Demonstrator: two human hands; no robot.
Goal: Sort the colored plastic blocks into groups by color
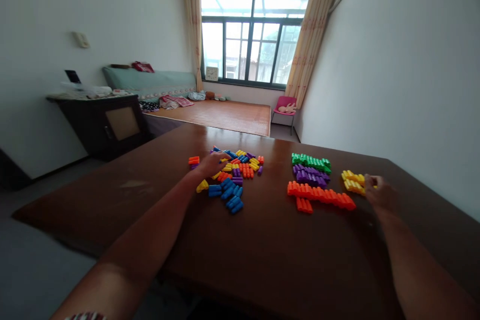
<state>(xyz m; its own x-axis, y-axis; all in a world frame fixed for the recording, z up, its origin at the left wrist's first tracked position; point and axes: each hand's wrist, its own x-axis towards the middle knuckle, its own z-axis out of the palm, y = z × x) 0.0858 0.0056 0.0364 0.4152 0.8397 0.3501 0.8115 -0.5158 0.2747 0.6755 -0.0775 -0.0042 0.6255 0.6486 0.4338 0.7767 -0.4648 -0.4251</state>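
Observation:
My left hand [213, 163] reaches over a mixed pile of small ridged plastic blocks [246, 170] in blue, orange, yellow and purple. Its fingers are stretched out over the pile, and I see nothing held in them. Blue blocks [229, 192] lie at the pile's near side. On the right, my right hand [379, 192] is closed at the end of the yellow blocks [353, 182], its fingers bent round a yellow piece that is mostly hidden. Left of it are a green row [311, 161], a purple row [310, 176] and a long orange row [321, 195].
All the blocks lie on a dark brown table [270, 250]. A short orange piece [304, 205] touches or sits close below the orange row. Beyond the table are a bed [232, 114], a pink chair [285, 105] and a dark cabinet [101, 125].

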